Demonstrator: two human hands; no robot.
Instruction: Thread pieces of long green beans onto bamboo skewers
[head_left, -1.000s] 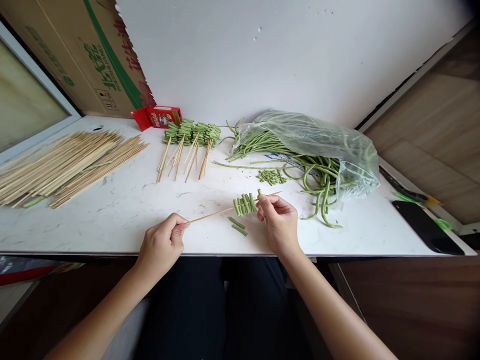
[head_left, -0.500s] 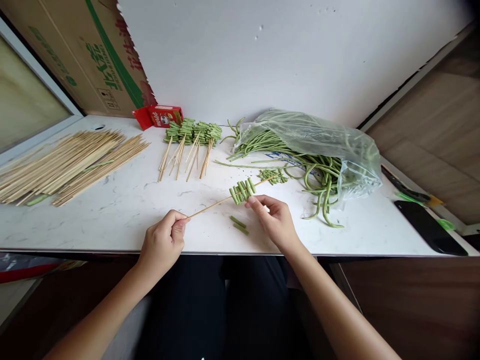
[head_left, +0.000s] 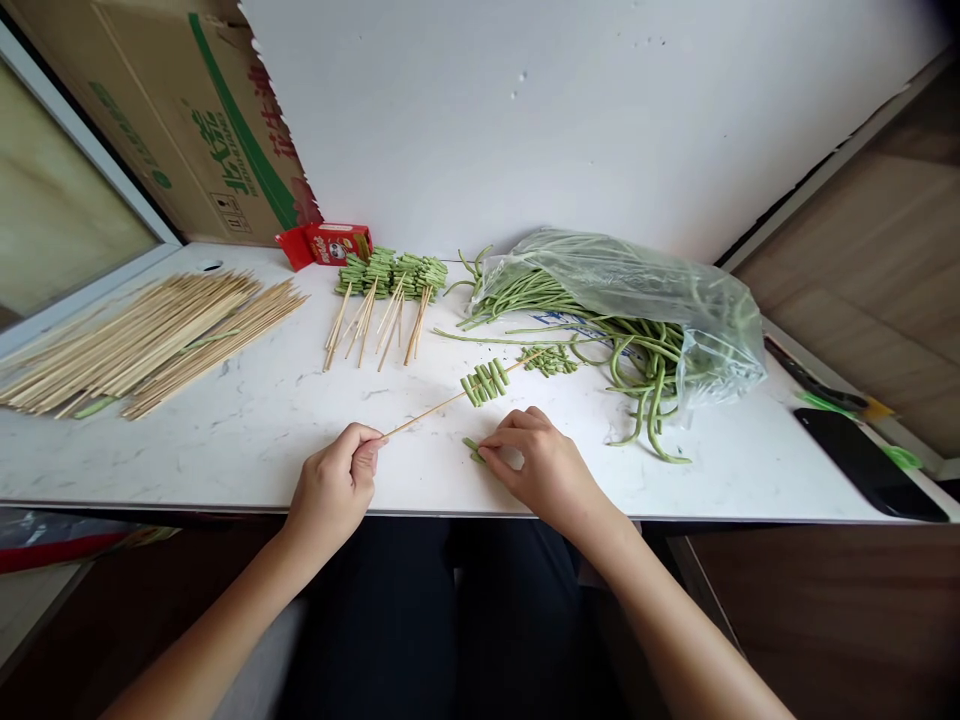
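Note:
My left hand (head_left: pixel 337 475) is closed around the lower end of a thin bamboo skewer (head_left: pixel 424 413), which slants up to the right above the table. Several cut green bean pieces (head_left: pixel 484 383) are threaded crosswise near its far end. Below them my right hand (head_left: pixel 544 465) is down at the tabletop, thumb and forefinger pinched on a loose green bean piece (head_left: pixel 471 444). The fingers partly cover what lies there, so a second piece is not clearly seen.
Bare skewers (head_left: pixel 150 340) lie in a pile at left. Loaded bean skewers (head_left: pixel 390 275) rest at the back by a red packet (head_left: pixel 341 243). Long beans (head_left: pixel 652 350) spill from a plastic bag (head_left: pixel 637 275). Small bean bits (head_left: pixel 551 360) and a black phone (head_left: pixel 866 460) lie rightward.
My right hand has left the threaded bean pieces and moved down to the loose pieces on the table. My left hand still holds the skewer in nearly the same place.

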